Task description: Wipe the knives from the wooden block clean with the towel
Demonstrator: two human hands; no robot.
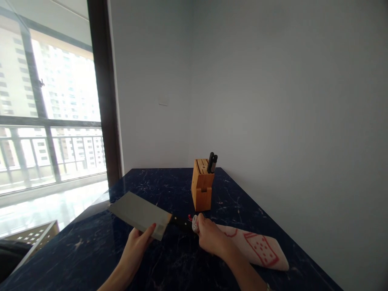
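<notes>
A broad steel cleaver blade (139,215) lies nearly flat, its black handle (182,223) pointing right. My left hand (136,247) grips the blade near its heel, with the thumb on the steel. My right hand (212,237) closes on a gathered end of a white cloth with red drawings (257,248), right next to the butt of the handle. The rest of the cloth lies on the counter under my right forearm. A small red bit at the cloth's gathered end is too small to identify.
A wooden knife block (202,186) with two black knife handles (212,162) stands toward the back of the dark blue marble counter (91,250). Walls close the counter's back and right sides. A large window and balcony railing (51,149) lie to the left.
</notes>
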